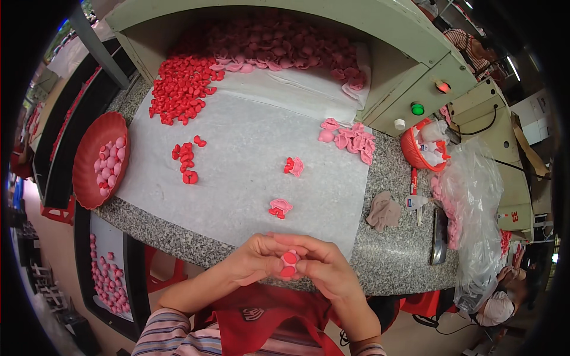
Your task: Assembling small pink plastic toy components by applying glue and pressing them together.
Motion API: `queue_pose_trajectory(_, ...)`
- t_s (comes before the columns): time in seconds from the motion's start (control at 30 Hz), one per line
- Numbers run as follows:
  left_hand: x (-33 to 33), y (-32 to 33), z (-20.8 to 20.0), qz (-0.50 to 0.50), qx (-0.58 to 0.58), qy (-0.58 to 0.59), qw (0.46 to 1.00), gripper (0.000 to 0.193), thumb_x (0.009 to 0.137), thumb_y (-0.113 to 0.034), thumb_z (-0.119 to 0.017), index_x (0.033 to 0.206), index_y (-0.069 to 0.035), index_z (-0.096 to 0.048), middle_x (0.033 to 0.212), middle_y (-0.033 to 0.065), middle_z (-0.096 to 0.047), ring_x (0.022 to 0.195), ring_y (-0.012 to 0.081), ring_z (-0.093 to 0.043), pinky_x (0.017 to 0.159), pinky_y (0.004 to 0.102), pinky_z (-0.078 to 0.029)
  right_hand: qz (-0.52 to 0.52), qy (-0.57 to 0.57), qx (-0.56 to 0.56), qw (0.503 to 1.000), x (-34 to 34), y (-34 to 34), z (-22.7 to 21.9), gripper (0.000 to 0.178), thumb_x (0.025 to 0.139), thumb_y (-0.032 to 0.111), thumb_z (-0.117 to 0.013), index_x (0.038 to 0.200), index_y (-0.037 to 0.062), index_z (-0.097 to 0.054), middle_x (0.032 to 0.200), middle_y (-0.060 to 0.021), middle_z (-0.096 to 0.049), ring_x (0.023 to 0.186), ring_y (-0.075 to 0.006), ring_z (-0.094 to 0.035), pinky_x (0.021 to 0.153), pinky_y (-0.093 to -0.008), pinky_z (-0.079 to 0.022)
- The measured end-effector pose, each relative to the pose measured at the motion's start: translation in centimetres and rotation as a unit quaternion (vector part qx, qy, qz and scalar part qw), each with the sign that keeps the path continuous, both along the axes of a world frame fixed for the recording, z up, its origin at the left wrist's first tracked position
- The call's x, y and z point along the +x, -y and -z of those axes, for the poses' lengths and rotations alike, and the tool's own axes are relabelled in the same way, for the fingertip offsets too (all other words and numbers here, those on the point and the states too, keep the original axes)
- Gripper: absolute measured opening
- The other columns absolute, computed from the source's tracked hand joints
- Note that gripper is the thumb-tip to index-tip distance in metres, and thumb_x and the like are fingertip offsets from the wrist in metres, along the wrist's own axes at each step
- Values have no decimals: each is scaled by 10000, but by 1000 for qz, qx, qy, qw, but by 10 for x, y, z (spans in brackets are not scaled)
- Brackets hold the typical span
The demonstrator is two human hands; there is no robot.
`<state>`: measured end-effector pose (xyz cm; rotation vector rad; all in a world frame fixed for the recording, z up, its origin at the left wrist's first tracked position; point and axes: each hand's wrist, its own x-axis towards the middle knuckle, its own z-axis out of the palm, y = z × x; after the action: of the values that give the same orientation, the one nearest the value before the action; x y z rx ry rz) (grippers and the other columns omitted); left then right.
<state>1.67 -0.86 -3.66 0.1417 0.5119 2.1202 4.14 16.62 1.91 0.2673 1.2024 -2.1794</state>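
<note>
Not a ton of lettering around tbh. Clearest bit is the red digits on the pale green panel over at the far right. The little bottle on the right of the counter has a blue-and-red label, print too tiny to make out. Then there's a light outlined emblem on the red apron at the near side, lettering too small to be sure of.

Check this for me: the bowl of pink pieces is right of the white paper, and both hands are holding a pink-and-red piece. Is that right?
Not quite: the bowl of pink pieces is left of the white paper, as the head view shows. The left hand and right hand are indeed holding a pink-and-red piece.
</note>
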Motion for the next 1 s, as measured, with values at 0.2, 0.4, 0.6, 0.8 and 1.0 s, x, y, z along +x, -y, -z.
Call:
queue_pose_trajectory(0.2,-1,-21,1,-85,163,270,945,368,840,-111,-583,1172,-18,-459,1106,126,-542,1040,260,-548,896,313,-465,193,-156,245,937,-6,12,2,382,783,75,-597,1155,20,-529,1067,-110,-544,956,-188,-537,823,-305,-449)
queue_pose_trajectory(0.4,1,-21,-1,-68,125,210,967,417,798,-178,-637,1181,-128,-480,1120,86,-507,1083,223,-503,943,407,-408,265,-444,509,688,16,24,4,305,619,48,-750,874,36,-582,918,-105,-527,815,-214,-523,708,-298,-434)
queue_pose_trajectory(0.6,4,-23,-3,-61,103,182,976,423,804,-193,-627,1200,-156,-483,1160,63,-509,1084,198,-493,974,421,-359,296,-458,510,665,14,27,11,309,563,39,-784,810,63,-601,833,-67,-513,750,-207,-496,636,-293,-405)
queue_pose_trajectory(0.8,4,-22,-3,-55,100,175,978,375,811,-190,-624,1169,-156,-517,1149,50,-532,1053,185,-516,958,407,-367,292,-462,537,643,16,29,14,256,584,54,-774,785,89,-620,812,-42,-522,754,-209,-493,643,-303,-384)
queue_pose_trajectory(1.0,4,-23,-4,-53,111,179,976,351,821,-187,-617,1158,-153,-527,1108,25,-562,1039,167,-523,919,358,-399,303,-470,530,638,13,34,10,282,585,59,-772,819,81,-616,847,-41,-545,755,-217,-499,661,-309,-386)
